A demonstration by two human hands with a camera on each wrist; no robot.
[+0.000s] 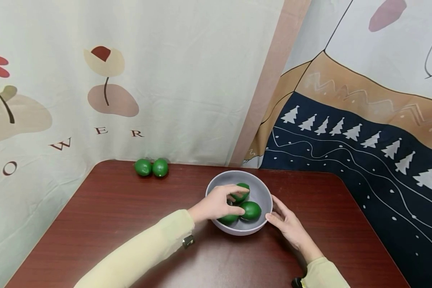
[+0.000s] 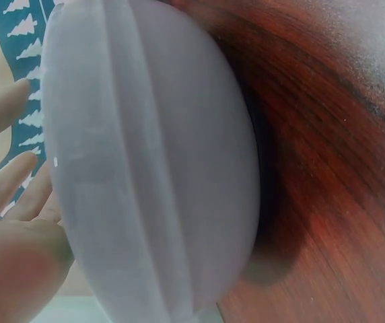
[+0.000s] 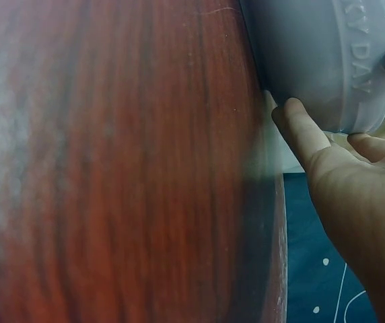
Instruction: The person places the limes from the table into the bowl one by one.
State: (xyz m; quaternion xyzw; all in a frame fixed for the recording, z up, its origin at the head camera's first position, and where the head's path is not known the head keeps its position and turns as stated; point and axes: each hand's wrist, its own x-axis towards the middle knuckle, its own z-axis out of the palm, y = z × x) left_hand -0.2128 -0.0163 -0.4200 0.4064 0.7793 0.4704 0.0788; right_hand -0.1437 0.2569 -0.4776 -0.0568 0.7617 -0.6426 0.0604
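A grey bowl (image 1: 237,230) stands on the table with three green limes inside: one at the back (image 1: 243,186), one at the right (image 1: 251,211) and one at the front left (image 1: 227,219). My left hand (image 1: 217,202) reaches over the bowl's left rim, its fingers spread loosely above the limes; its thumb tip is beside the right lime. In the left wrist view this hand (image 2: 17,202) shows behind the bowl wall, fingers apart. My right hand (image 1: 289,224) holds the bowl's right side, thumb at the rim and fingers against the outer wall (image 3: 313,60).
Two more limes, one left (image 1: 143,167) and one right (image 1: 160,167), sit side by side at the back left of the brown wooden table (image 1: 129,204). A printed curtain (image 1: 187,80) hangs behind the table's back edge, and a dark blue patterned cloth (image 1: 345,160) hangs at the right.
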